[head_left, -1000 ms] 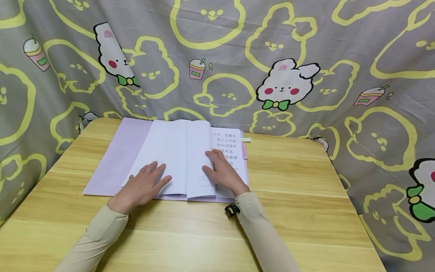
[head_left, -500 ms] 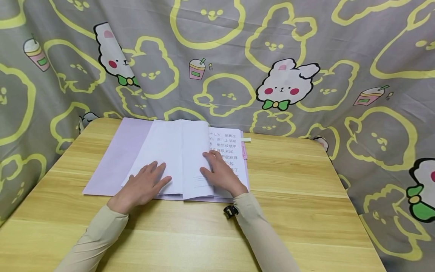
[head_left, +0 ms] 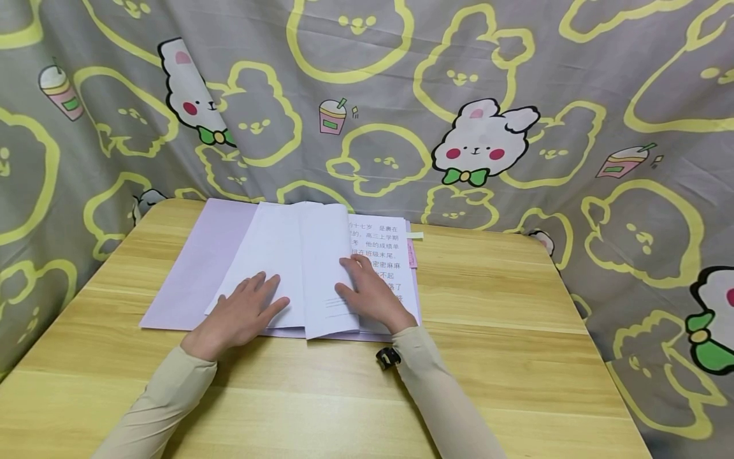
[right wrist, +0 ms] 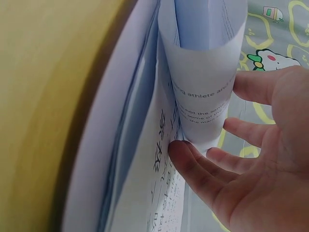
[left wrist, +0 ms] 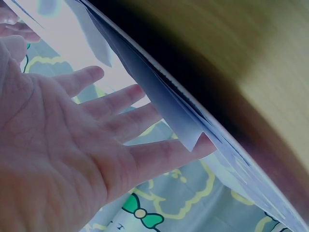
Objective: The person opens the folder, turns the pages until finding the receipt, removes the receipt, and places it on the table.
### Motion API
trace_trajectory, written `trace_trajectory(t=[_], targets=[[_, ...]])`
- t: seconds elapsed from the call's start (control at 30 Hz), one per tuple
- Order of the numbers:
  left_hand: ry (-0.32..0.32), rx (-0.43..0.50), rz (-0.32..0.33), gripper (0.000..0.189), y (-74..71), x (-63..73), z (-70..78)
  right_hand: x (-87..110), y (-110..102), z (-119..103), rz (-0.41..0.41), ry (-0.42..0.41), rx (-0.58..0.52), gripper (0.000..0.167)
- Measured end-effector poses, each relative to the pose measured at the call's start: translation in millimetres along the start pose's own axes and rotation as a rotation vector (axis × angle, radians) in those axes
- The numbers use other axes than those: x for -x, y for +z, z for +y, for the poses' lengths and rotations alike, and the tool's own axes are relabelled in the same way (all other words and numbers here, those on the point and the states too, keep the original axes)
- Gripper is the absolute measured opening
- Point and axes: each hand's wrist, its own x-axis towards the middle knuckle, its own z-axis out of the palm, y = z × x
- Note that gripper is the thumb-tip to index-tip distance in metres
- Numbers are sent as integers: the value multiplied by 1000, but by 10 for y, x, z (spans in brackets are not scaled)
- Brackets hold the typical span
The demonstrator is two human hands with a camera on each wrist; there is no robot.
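- Grey curtain [head_left: 390, 70], printed with rabbits, drinks and yellow outlines, fills the upper frame behind a wooden table [head_left: 504, 312].
- Lying just left of the frame's centre, a lilac folder [head_left: 192, 274] is spread wide, its papers inside; a pale tab [head_left: 417, 236] and a pink tab [head_left: 411, 253] jut from its right edge.
- At lower left of centre, the left hand [head_left: 243, 312] rests on the left page [head_left: 272, 255], fingers straight and spread, grasping nothing; it has held its place over the last second.
- At centre, the right hand [head_left: 373, 290] touches a folded-over leaf [head_left: 323, 248], fingers apart and loosely bent; in the right wrist view thumb and fingertips meet the outside of its curl, and no firm pinch shows.
- Over that second the leaf and the right hand have slid slightly toward the left of the frame, baring more print on the page [head_left: 378, 239] at right.
- That shift suggests a page turn partway through: the leaf appears curled rather than flat, English lines visible on it in the right wrist view.
- Near the lower centre, a black device [head_left: 388, 357] sits beside the cuff of the right sleeve [head_left: 441, 382].
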Motion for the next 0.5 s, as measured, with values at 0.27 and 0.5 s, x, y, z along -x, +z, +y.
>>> trace_trajectory(t=[0.27, 0.5], targets=[[-5, -3, -2, 84, 4, -8, 0, 18, 6, -27, -14, -15, -3, 61], [-1, -8, 3, 83, 7, -10, -5, 22, 20, -61, -30, -28, 2, 62]])
